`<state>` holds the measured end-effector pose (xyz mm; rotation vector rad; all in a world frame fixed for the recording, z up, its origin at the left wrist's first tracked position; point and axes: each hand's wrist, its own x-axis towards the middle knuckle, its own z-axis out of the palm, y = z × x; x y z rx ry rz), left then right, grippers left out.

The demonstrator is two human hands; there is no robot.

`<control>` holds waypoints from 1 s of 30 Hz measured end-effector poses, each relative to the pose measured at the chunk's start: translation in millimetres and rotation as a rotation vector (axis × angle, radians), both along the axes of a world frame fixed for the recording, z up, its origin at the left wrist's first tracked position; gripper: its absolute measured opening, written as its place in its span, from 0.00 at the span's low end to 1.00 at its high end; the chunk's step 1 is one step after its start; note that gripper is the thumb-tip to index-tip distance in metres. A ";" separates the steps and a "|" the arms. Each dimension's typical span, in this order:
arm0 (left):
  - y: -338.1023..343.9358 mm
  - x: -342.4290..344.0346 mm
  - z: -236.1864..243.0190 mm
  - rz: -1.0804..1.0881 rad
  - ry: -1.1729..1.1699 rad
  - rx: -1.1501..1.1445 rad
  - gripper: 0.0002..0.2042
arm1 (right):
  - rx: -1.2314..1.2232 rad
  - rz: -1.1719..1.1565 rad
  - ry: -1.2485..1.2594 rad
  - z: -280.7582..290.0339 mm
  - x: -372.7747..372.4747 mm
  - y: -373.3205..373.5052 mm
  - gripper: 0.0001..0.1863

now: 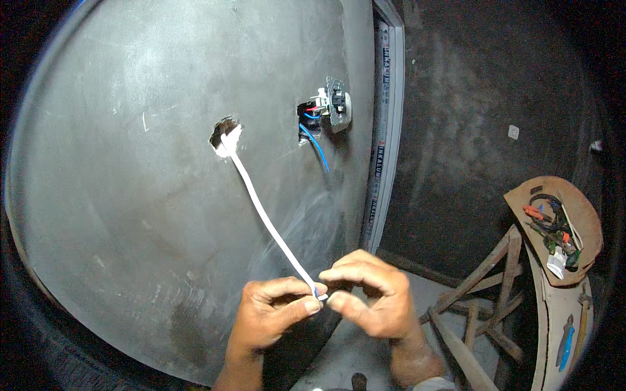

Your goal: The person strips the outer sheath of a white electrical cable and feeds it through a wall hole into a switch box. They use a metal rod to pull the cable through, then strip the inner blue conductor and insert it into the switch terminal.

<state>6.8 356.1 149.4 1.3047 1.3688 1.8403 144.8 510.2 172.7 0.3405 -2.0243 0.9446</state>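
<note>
A white cable (266, 218) comes out of a rough round hole (225, 135) in the grey wall and slants down to my hands. My left hand (274, 313) pinches it near its free end between thumb and fingers. A bit of blue and a short white tip show at that end. Just to the right, my right hand (375, 296) is curled with its thumb and forefinger apart, close beside the cable tip. I see nothing held between those fingers.
Up and right of the hole, a switch or socket mechanism (337, 104) hangs from a wall box, with a loose blue wire (316, 143) below. A door frame (386, 143) edges the wall. Wooden trestle (479, 280), curved tool board (521, 195) and blue-handled pliers (566, 342) stand right.
</note>
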 end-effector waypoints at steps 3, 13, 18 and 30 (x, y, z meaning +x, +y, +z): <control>7.0 -8.4 -6.3 -0.119 -0.095 0.079 0.06 | -0.050 -0.070 0.073 -17.3 -1.6 -15.4 0.20; 20.6 7.3 -1.7 0.277 0.297 0.265 0.02 | 0.191 -0.307 0.320 -22.3 -4.2 -19.5 0.18; 26.2 8.7 3.8 0.715 0.667 0.506 0.02 | 0.209 -0.350 0.357 -18.2 -7.9 -16.0 0.13; -30.5 17.5 32.2 0.691 0.809 0.432 0.06 | 0.095 -0.491 0.545 12.8 -8.0 25.0 0.07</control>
